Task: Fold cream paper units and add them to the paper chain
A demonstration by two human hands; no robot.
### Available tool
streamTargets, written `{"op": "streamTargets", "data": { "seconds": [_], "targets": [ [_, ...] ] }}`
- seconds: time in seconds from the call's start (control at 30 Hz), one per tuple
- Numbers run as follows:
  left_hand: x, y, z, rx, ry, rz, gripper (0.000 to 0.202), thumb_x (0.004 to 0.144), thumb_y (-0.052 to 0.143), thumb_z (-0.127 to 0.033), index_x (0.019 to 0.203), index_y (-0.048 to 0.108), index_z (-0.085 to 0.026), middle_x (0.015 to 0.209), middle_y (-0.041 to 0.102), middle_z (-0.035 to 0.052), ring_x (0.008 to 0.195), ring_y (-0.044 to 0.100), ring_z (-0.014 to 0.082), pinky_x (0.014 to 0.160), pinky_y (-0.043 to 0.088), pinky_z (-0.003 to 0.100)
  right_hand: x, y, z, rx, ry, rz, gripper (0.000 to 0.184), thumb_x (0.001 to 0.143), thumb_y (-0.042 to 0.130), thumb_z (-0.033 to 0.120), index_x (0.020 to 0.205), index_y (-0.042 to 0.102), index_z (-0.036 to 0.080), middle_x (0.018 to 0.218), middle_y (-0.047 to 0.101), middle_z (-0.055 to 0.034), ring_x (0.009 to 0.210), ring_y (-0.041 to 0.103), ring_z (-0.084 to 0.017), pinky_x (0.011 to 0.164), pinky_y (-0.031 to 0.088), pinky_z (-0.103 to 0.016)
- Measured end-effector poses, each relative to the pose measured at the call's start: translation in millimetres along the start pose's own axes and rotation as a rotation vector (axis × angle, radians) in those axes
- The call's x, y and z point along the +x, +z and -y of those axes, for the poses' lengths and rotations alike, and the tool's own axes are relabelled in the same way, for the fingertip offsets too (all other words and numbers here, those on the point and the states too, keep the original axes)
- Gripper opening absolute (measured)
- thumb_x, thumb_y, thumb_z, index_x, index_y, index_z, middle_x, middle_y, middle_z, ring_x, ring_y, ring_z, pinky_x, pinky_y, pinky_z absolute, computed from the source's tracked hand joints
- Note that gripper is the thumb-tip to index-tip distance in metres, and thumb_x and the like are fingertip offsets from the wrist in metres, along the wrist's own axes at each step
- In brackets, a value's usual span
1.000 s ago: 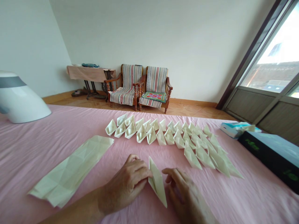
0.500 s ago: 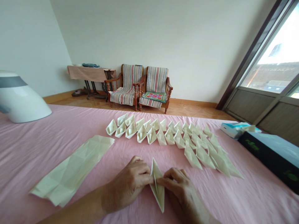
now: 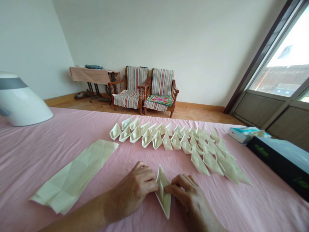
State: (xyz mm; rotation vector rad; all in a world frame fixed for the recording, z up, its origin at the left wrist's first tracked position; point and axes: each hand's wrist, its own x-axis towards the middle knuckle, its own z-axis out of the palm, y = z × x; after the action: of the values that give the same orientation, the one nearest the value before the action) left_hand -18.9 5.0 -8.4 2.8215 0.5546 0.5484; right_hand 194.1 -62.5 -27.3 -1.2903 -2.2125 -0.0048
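Since a second ago the right hand (image 3: 190, 201) has closed onto the paper boat (image 3: 163, 190). It and the left hand (image 3: 131, 193) now pinch the boat's middle from opposite sides, seemingly to spread the fold, low over the pink counter (image 3: 36, 151). Finished boats (image 3: 183, 145) lie beyond the fingertips.

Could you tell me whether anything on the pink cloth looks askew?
Only mildly: a large creased sheet lies flat and slanted left of the left hand, which with the right hand pinches a paper boat. In the rows of boats behind, the right end lies tipped and overlapping.
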Motion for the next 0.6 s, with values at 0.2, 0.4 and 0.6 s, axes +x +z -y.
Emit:
{"op": "streamTargets", "data": {
  "seconds": [0.2, 0.4, 0.6],
  "targets": [
    [0.2, -0.8, 0.2, 0.002, 0.002, -0.012, 0.025, 0.097, 0.04, -0.008, 0.081, 0.057, -0.018, 0.081, 0.059, 0.0006, 0.078, 0.052, 0.0159, 0.082, 0.032, 0.034, -2.2, 1.1, -2.2, 0.006, 0.001, 0.002, 0.019, 0.087, 0.054, 0.009, 0.089, 0.064, 0.024, 0.079, 0.06, -0.0014, 0.07, 0.056, -0.017, 0.063, 0.04, -0.027],
    [-1.2, -0.3, 0.0, -0.009, 0.004, -0.013, 0.024, 0.099, 0.039, -0.011, 0.084, 0.056, -0.017, 0.083, 0.058, 0.0017, 0.079, 0.051, 0.0174, 0.082, 0.032, 0.035, -3.5, 6.3, -1.3, 0.043, 0.023, -0.015, 0.023, 0.089, 0.048, 0.008, 0.092, 0.064, 0.025, 0.077, 0.059, -0.0018, 0.07, 0.056, -0.017, 0.062, 0.04, -0.027],
    [-2.0, -5.0, -1.6, -0.038, 0.003, -0.013, 0.02, 0.097, 0.039, -0.009, 0.091, 0.056, -0.017, 0.084, 0.058, 0.0032, 0.079, 0.05, 0.0189, 0.079, 0.033, 0.034, -8.0, -0.3, 4.4, 0.076, 0.054, -0.246, 0.026, 0.087, 0.044, 0.01, 0.11, 0.052, 0.02, 0.078, 0.061, -0.0016, 0.069, 0.059, -0.017, 0.064, 0.045, -0.028]
  ]
}}
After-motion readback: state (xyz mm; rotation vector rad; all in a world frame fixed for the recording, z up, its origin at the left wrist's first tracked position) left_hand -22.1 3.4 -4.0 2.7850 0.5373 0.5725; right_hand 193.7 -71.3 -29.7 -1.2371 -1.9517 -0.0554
